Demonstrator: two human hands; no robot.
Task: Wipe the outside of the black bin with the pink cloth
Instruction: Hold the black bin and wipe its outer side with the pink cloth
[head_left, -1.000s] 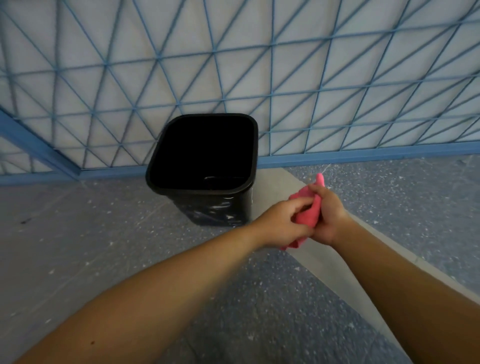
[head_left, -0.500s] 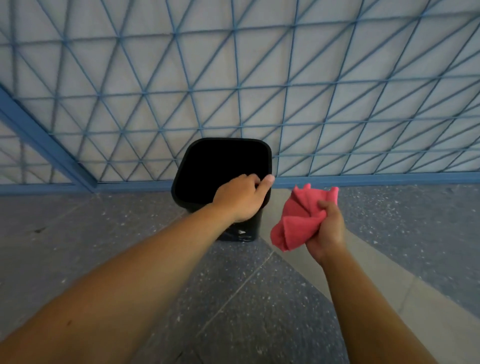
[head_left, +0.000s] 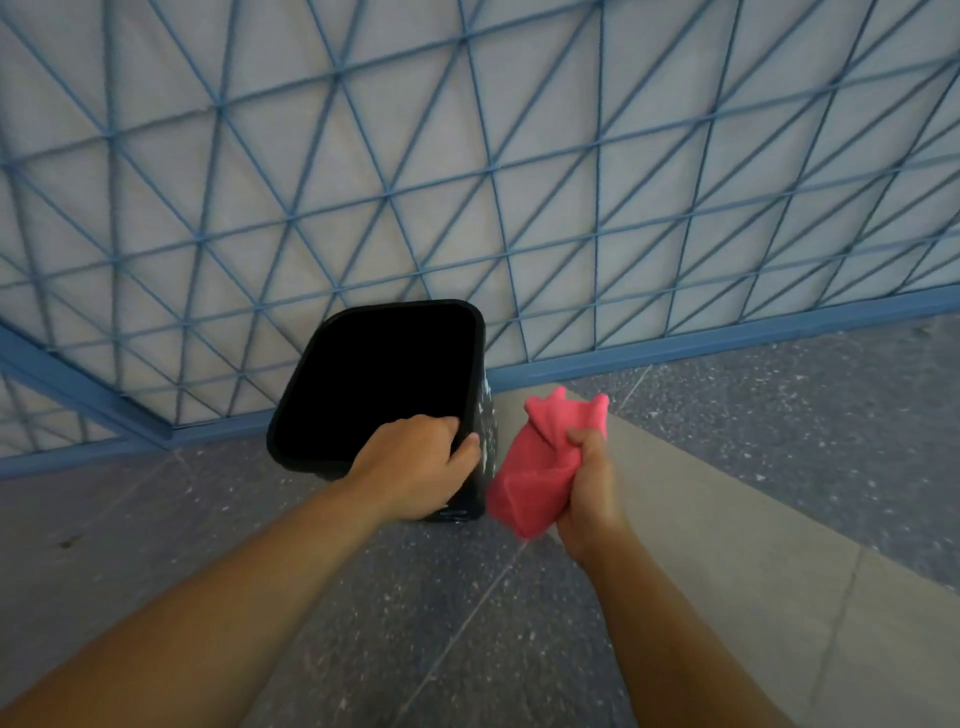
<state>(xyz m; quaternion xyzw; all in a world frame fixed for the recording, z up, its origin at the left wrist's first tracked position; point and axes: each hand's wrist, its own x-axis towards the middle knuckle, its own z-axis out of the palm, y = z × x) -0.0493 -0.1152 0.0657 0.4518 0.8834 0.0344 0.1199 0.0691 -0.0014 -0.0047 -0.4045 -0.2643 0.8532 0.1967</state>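
A person stands over the black bin (head_left: 384, 379), which sits on the speckled floor (head_left: 779, 426) against a pale wall (head_left: 467, 156) crossed by a blue lattice. The left hand (head_left: 415, 467) has its grip closed on the bin's near right corner, fingers hooked inside the rim and thumb pressed on the outer face, apparently to steady or turn the bin so that a side faces the cloth. Just right of the bin, the right hand (head_left: 589, 488) has its grip closed on the pink cloth (head_left: 540, 462), bunched in the fist, with loose folds spilling toward the bin and two corners sticking up. The cloth hangs close beside the bin's right face; whether it touches cannot be told from this angle. That face carries pale flecks, seemingly the dirt to be wiped, though they may be reflections. Wiping looks about to begin rather than under way. The bin's inside reads as flat black, so any contents are hidden. Its left and far sides face away from the camera, and the left hand and forearm cover much of the near side. The right fingers are mostly buried in cloth. Both arms run off the bottom edge, and the whole view is slightly soft.
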